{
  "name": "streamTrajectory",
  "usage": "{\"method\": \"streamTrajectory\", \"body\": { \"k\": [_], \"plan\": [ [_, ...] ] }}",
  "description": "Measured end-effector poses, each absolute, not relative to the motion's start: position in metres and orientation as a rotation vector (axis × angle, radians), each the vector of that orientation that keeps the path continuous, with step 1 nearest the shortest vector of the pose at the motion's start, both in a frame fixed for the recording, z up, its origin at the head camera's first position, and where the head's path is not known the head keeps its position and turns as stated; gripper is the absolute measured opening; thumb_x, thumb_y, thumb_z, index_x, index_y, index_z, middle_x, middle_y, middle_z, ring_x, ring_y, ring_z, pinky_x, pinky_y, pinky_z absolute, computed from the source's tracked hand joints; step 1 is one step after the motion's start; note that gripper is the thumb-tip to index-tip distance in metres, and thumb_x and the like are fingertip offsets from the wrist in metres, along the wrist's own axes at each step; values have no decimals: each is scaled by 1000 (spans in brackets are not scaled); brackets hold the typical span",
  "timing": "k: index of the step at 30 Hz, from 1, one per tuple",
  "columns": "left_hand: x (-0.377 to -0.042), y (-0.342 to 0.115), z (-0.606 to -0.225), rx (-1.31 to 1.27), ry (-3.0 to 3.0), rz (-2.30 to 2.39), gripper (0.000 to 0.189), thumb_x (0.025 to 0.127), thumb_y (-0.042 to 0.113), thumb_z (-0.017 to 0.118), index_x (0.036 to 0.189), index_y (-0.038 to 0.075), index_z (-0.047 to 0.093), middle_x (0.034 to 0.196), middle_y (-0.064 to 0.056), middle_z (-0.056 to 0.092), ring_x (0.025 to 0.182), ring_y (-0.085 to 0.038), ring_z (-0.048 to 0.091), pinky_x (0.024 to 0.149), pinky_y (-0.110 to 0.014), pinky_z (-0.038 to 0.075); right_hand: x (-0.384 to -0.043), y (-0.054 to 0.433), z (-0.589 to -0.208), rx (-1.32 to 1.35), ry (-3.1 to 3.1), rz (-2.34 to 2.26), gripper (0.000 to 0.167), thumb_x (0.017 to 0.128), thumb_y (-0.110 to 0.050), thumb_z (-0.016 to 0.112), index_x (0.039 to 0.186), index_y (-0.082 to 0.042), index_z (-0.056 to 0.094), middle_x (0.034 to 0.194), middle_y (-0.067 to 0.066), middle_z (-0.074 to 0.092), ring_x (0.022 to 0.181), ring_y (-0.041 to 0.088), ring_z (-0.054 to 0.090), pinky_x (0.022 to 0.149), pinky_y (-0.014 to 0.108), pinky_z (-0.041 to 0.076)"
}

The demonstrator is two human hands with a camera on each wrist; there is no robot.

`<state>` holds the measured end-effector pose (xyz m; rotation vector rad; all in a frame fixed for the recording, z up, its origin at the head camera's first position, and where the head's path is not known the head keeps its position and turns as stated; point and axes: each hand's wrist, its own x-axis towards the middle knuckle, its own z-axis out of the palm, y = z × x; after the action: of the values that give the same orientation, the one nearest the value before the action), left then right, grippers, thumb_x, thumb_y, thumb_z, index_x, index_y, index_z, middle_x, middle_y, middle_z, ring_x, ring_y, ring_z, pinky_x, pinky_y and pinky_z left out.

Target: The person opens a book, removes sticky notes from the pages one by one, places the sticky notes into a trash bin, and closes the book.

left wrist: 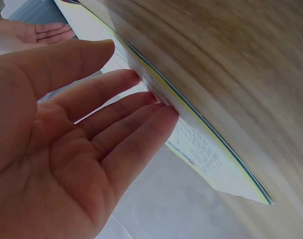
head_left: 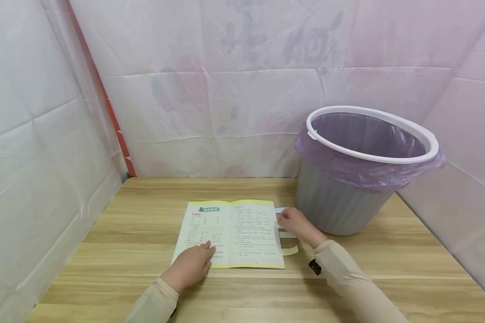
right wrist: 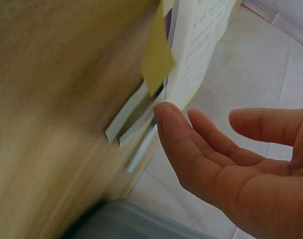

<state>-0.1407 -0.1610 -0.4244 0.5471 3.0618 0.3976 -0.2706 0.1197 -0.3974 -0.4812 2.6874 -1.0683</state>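
An open booklet with yellow-edged printed pages lies on the wooden table. My left hand rests its fairly straight fingertips on the lower part of the left page. In the left wrist view, that thumb stands apart from the fingers. At the booklet's right edge is my right hand, close to several paper strips that stick out from the pages. A yellow strip, a pale strip and a bluish strip show there. In the right wrist view, thumb and loosely bent fingers stand apart, with nothing between them.
A grey bin with a purple liner and a white rim ring stands on the table, just beyond my right hand. Pale printed sheeting hangs behind the table and at both sides.
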Motion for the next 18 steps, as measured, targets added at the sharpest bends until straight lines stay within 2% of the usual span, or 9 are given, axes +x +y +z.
{"method": "streamTrajectory", "body": {
  "k": [1, 4, 7, 10, 12, 14, 16, 18],
  "plan": [
    [-141, -161, -424, 546, 3061, 398, 35, 86, 7, 68, 117, -7, 64, 124, -26, 60, 107, -39, 62, 90, -49, 51, -271, 119, -399, -481, 2692, -1062, 36, 98, -10, 47, 61, -8, 45, 54, -3, 31, 46, 9, 22, 47, 22, 22],
    [-141, -161, -424, 538, 3055, 400, 35, 86, 7, 68, 118, -7, 64, 124, -26, 60, 108, -39, 62, 91, -50, 51, -272, 117, -402, -480, 2715, -1053, 39, 97, -9, 47, 59, -12, 38, 52, -4, 29, 46, 9, 22, 47, 21, 22],
    [-141, -161, -424, 532, 3048, 405, 35, 87, 7, 68, 118, -7, 63, 125, -26, 59, 109, -39, 61, 92, -50, 50, -273, 115, -405, -461, 2730, -1048, 32, 96, -9, 49, 65, -4, 52, 54, -3, 31, 47, 10, 23, 48, 22, 23],
    [-141, -161, -424, 530, 3047, 409, 35, 87, 7, 68, 118, -7, 63, 125, -26, 59, 110, -39, 61, 92, -50, 50, -272, 114, -407, -438, 2722, -1054, 24, 96, -9, 50, 90, 7, 67, 59, 2, 43, 50, 12, 30, 49, 23, 28],
    [-141, -161, -424, 529, 3049, 412, 35, 87, 7, 68, 118, -7, 63, 125, -26, 59, 109, -39, 61, 92, -50, 50, -272, 113, -408, -423, 2720, -1061, 28, 96, -9, 50, 106, 11, 67, 72, 9, 58, 56, 15, 40, 52, 25, 34],
    [-141, -161, -424, 528, 3050, 413, 35, 87, 7, 68, 118, -7, 63, 125, -26, 60, 109, -39, 61, 92, -50, 50, -271, 113, -408, -369, 2671, -1127, 31, 96, -8, 50, 113, 14, 63, 94, 18, 66, 68, 18, 53, 59, 27, 46],
    [-141, -161, -424, 526, 3051, 415, 35, 87, 7, 68, 118, -7, 63, 125, -26, 60, 109, -39, 61, 92, -50, 50, -271, 113, -408, -278, 2593, -1236, 31, 96, -6, 49, 115, 16, 60, 110, 24, 64, 81, 22, 60, 70, 31, 53],
    [-141, -161, -423, 526, 3051, 418, 35, 86, 7, 68, 118, -7, 63, 124, -26, 60, 109, -39, 62, 91, -50, 50, -271, 113, -407, -183, 2480, -1378, 32, 96, -4, 48, 116, 18, 57, 114, 27, 61, 89, 27, 62, 80, 35, 56]
  ]
}}
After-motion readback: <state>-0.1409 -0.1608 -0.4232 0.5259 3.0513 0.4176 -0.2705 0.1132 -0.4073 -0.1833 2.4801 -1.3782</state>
